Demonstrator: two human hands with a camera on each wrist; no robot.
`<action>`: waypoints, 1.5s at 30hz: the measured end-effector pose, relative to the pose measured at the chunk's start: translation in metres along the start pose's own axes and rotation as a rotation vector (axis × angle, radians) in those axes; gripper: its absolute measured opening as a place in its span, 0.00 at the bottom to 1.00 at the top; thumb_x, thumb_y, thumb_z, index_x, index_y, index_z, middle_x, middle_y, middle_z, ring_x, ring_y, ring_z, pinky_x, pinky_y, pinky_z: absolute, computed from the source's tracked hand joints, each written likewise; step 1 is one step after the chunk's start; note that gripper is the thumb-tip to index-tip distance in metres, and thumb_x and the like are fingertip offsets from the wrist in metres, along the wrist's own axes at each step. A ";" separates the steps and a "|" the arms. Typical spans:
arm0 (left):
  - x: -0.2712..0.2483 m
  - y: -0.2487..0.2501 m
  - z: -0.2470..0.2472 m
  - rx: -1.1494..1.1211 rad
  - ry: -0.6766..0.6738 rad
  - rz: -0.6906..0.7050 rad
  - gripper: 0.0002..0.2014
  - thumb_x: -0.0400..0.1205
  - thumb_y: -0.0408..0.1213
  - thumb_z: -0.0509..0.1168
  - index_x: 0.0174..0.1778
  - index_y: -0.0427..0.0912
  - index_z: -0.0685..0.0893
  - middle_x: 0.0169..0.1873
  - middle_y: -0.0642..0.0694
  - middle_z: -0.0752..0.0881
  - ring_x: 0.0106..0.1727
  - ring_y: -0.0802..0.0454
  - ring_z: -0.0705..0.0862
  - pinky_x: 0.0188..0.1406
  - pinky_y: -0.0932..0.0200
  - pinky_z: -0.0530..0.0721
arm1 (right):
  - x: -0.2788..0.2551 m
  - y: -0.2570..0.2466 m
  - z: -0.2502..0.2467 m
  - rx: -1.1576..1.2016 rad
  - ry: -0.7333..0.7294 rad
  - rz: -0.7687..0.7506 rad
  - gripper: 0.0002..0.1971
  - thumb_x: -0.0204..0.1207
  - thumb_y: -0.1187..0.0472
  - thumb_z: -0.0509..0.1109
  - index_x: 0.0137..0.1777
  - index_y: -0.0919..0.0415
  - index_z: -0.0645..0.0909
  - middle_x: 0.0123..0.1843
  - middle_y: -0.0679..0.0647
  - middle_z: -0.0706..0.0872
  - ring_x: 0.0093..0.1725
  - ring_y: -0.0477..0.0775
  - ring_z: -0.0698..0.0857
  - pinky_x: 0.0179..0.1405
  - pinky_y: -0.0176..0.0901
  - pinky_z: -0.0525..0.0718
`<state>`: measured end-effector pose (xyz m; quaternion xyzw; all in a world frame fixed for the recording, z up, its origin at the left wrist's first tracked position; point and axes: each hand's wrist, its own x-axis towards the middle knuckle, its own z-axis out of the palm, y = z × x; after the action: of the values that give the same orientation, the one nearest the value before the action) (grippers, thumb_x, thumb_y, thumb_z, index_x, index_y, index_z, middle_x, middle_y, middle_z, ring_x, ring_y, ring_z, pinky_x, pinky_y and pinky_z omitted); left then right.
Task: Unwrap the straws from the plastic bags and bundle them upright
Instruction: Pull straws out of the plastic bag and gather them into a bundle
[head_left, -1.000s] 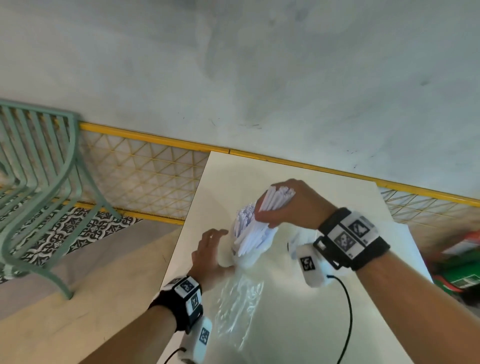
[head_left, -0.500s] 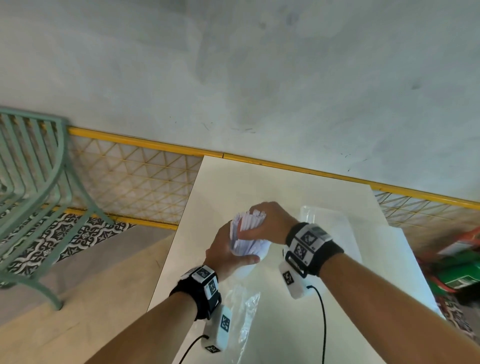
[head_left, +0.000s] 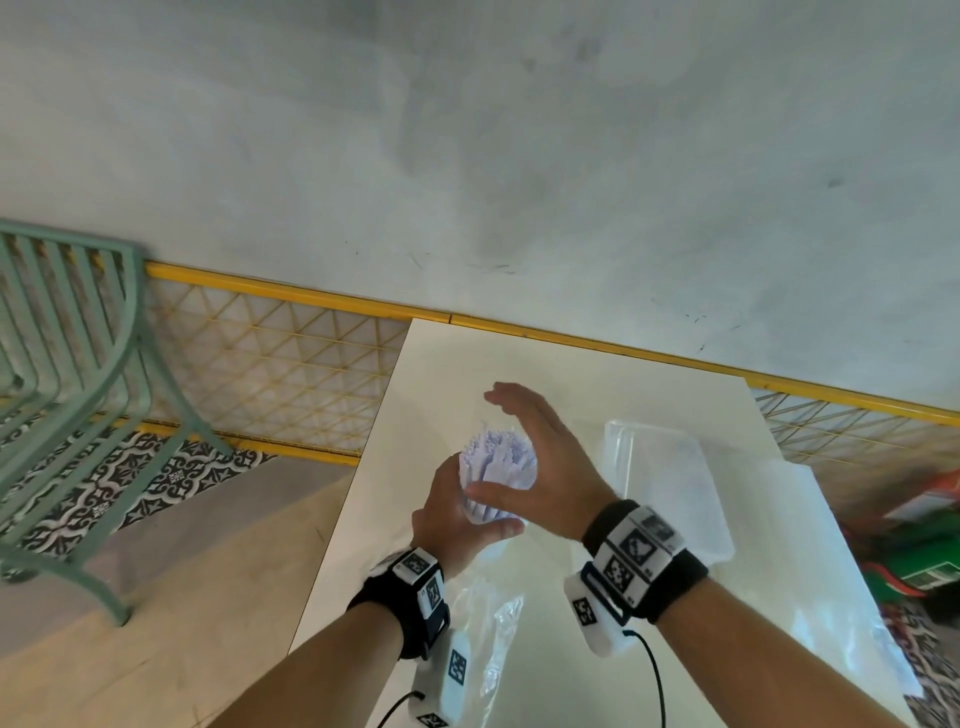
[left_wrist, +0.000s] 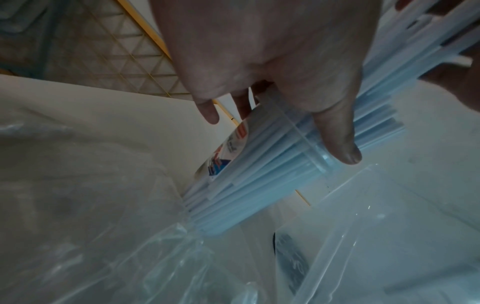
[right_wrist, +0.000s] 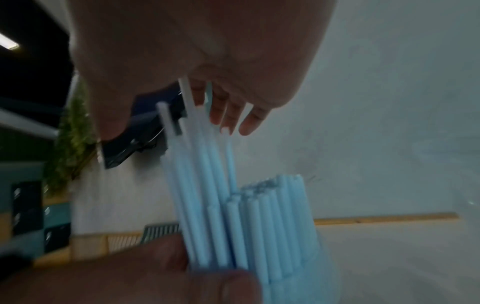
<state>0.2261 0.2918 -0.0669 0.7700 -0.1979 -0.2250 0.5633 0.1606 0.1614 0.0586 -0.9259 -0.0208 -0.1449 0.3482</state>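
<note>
Straws (head_left: 497, 470) stand nearly upright in a clear cup on the bench (head_left: 597, 395), gripped by the left hand (head_left: 451, 512); the right hand (head_left: 540, 457) hovers flat-fingered over uneven tips. Emptied plastic bags (head_left: 480, 639) lie nearby. Levelling likely remains.

Straws' (head_left: 497, 470) base behind hands (head_left: 540, 483)
</note>
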 end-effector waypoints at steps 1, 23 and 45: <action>-0.001 0.003 -0.001 0.018 0.000 0.007 0.46 0.57 0.58 0.83 0.69 0.61 0.69 0.63 0.69 0.77 0.64 0.68 0.78 0.62 0.63 0.75 | -0.002 -0.002 0.007 -0.040 -0.016 -0.014 0.39 0.69 0.39 0.77 0.77 0.45 0.67 0.79 0.40 0.68 0.76 0.38 0.71 0.73 0.36 0.71; -0.005 0.014 -0.004 0.201 0.012 -0.030 0.48 0.57 0.67 0.78 0.71 0.63 0.64 0.62 0.69 0.76 0.61 0.63 0.77 0.64 0.49 0.75 | 0.002 0.009 0.031 -0.464 -0.074 -0.081 0.28 0.87 0.45 0.50 0.83 0.56 0.64 0.85 0.49 0.65 0.84 0.48 0.62 0.80 0.42 0.61; -0.013 0.017 -0.007 0.156 0.000 -0.030 0.50 0.57 0.62 0.80 0.73 0.60 0.64 0.63 0.66 0.75 0.63 0.60 0.78 0.62 0.59 0.73 | -0.020 0.017 0.038 -0.381 -0.059 -0.025 0.33 0.87 0.44 0.34 0.79 0.52 0.73 0.81 0.43 0.72 0.84 0.42 0.61 0.83 0.38 0.48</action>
<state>0.2182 0.2992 -0.0470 0.8144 -0.2033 -0.2172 0.4983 0.1538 0.1745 0.0146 -0.9787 -0.0148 -0.1233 0.1638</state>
